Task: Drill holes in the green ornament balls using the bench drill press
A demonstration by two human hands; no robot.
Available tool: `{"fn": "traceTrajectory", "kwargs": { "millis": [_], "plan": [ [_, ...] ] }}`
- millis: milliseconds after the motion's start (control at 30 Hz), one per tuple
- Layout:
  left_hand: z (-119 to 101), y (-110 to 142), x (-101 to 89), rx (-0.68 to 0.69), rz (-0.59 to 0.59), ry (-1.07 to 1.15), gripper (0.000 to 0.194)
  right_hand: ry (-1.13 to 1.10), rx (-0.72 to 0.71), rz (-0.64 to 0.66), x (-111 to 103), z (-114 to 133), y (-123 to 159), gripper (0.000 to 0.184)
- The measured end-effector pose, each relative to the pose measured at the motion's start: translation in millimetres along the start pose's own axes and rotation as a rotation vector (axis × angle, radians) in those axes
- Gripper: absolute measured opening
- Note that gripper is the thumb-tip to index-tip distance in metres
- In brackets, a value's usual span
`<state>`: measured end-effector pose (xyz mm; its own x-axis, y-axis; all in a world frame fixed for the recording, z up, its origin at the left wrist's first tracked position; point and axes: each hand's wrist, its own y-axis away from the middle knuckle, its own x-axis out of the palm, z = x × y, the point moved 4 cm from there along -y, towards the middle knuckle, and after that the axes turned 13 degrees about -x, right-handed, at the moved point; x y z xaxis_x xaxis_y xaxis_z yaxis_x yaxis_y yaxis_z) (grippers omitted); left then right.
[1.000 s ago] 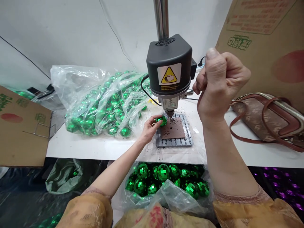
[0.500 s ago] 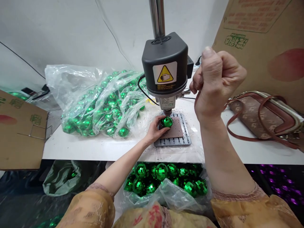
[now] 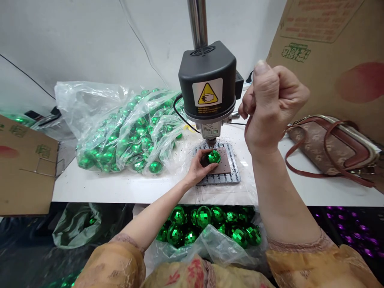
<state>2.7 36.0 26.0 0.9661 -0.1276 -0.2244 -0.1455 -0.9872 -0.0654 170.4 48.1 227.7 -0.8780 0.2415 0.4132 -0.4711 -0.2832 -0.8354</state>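
Note:
My left hand holds a shiny green mirror-faceted ball between thumb and fingers. The ball sits over a brownish square pad on the grey slotted base plate, just below the chuck of a small black drill press. Whether the bit touches the ball, I cannot tell. Raised at the right of the machine, my right hand is closed in a fist around the press's feed lever; the fingers hide most of the lever.
A clear plastic bag of green balls lies left on the white table. Below the table edge is an open bag of more green balls. A brown handbag and a cardboard box stand right. Dark shavings surround the base plate.
My left hand and the green ball have shifted slightly to the right and toward me under the chuck. My right hand stays closed at the lever, nearly unmoved.

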Motion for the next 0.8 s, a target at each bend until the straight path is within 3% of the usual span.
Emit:
{"fn": "traceTrajectory", "kwargs": {
  "millis": [267,433,800],
  "plan": [
    [7.1,-2.7,0.8,-0.01,0.01,0.029,0.057,-0.056,-0.065,-0.013,-3.9,4.2,6.1,0.046],
    [8.5,-2.8,0.5,-0.007,0.018,0.034,0.057,-0.063,-0.151,-0.088,-12.3,6.9,22.4,0.054],
    [10.7,-2.5,0.9,0.004,0.016,0.033,0.057,-0.072,-0.237,-0.066,-23.9,5.3,42.6,0.052]
  ]
}}
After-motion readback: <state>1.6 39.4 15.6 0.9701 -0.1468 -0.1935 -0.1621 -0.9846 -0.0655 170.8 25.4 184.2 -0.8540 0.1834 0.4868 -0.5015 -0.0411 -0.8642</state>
